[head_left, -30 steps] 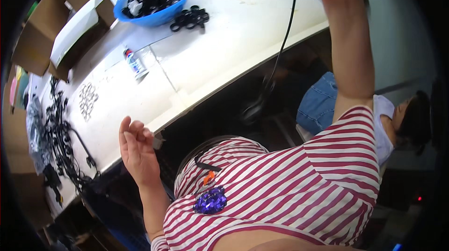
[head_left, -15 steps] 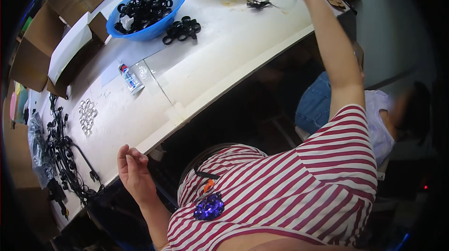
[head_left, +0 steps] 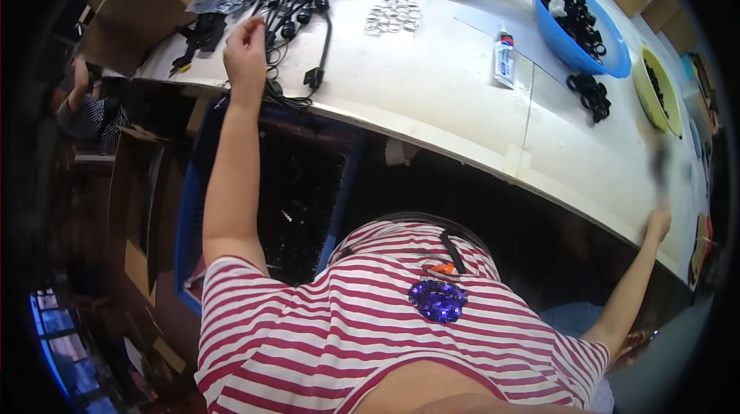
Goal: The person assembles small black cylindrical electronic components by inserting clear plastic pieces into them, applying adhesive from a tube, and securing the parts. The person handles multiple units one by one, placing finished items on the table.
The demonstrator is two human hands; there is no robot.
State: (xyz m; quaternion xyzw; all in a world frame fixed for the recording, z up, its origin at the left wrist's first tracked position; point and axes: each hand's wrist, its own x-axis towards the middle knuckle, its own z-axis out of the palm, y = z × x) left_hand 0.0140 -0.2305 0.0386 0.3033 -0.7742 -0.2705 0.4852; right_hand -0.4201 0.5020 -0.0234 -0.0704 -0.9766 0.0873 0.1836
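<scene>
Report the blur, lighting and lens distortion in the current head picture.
Head view: the dark thing by the right hand is smeared, too blurred to identify; the left hand looks sharper; the white tabletop is bright, the space beneath nearly black; the tabletop's front edge bows, fisheye fashion.

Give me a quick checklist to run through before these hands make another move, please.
1. Left hand by the black cables: ok, though whether it touches them is hard to see.
2. Cables untangled: not ok, they lie in a messy heap.
3. Right hand free: cannot tell, a dark blurred thing shows next to it.
4. Tube apart from the small clear rings: ok.
5. All black rings inside the blue bowl: not ok, a cluster sits outside.
</scene>
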